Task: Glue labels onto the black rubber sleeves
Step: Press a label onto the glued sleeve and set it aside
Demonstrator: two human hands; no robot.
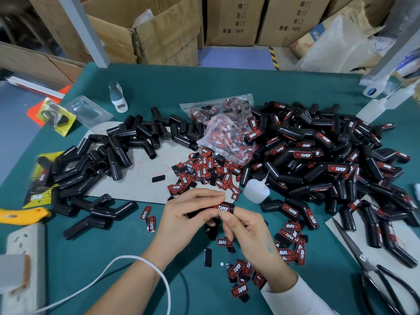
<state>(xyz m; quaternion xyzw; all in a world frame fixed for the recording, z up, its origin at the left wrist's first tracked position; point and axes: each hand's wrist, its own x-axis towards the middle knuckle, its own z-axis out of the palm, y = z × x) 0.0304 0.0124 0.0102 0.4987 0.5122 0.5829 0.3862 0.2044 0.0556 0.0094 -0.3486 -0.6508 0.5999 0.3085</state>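
Both hands grip one black sleeve above the green table: left hand curled around it, right hand pinching its label

Pressing a label onto a black rubber sleeve, seen from above.

Left hand and right hand gripping one sleeve over a green surface; unlabelled sleeves heaped left, labelled sleeves right, loose labels and glue bottle between, scissors far right.
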